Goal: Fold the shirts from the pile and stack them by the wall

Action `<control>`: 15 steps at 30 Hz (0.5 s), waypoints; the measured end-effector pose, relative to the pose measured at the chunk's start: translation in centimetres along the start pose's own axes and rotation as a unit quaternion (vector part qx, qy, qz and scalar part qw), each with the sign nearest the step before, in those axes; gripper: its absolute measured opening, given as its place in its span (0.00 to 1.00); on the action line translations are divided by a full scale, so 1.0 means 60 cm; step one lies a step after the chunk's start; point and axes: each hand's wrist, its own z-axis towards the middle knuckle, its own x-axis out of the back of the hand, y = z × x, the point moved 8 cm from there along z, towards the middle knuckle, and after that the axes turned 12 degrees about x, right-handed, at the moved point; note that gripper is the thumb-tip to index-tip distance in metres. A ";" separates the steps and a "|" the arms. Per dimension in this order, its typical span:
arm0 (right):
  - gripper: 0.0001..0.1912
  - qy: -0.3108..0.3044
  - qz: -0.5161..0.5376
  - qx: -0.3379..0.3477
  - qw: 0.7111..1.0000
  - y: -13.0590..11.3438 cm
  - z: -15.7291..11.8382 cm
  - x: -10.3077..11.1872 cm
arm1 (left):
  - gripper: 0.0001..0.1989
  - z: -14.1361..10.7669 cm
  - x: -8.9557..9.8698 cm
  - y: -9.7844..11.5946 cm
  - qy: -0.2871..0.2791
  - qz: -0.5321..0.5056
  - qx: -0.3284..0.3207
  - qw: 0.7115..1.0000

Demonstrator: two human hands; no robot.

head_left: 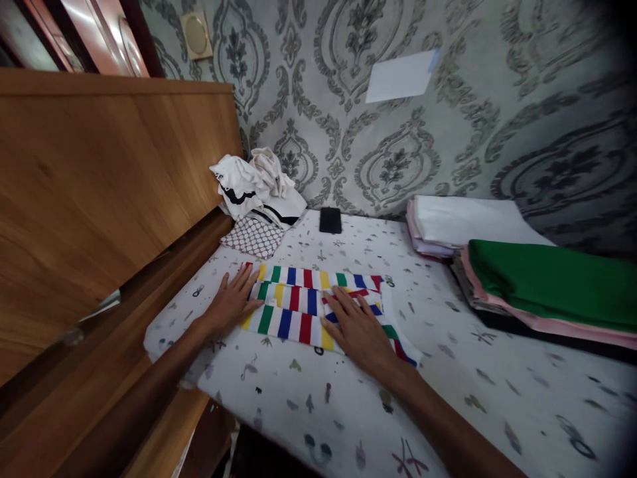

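A striped garment (pixel 293 299) in red, blue, green, yellow and white lies flat on the patterned white sheet (pixel 308 398), with parts of it folded over into a long shape. My left hand (pixel 231 302) rests on its left end, palm down, fingers spread. Over its right part lies my right hand (pixel 361 332), also palm down with the fingers apart. Neither hand grips anything; both press on the cloth.
Crumpled white clothes (pixel 259 186) lie at the back left beside a wooden panel (pixel 114 159). A black flat object (pixel 330 220) is near the wall. Folded stacks, white (pixel 468 219) and green (pixel 552 282), sit at the right.
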 end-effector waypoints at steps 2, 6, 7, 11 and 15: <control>0.33 0.004 0.001 0.001 1.000 0.000 0.000 0.002 | 0.35 0.023 0.006 0.008 0.012 -0.003 -0.006 1.000; 0.32 0.010 0.011 0.003 1.000 -0.003 0.001 0.008 | 0.33 0.057 -0.004 -0.010 -0.023 0.003 0.024 0.999; 0.32 0.007 0.012 0.000 1.000 -0.003 0.001 0.009 | 0.34 0.061 -0.007 -0.020 -0.030 0.006 0.034 0.999; 0.30 -0.009 0.025 -0.008 1.000 -0.007 0.001 0.022 | 0.33 0.063 -0.007 -0.055 0.000 0.015 0.055 0.998; 0.30 -0.003 0.045 -0.021 0.999 -0.010 -0.001 0.039 | 0.34 0.075 -0.006 -0.078 0.036 0.000 0.084 0.996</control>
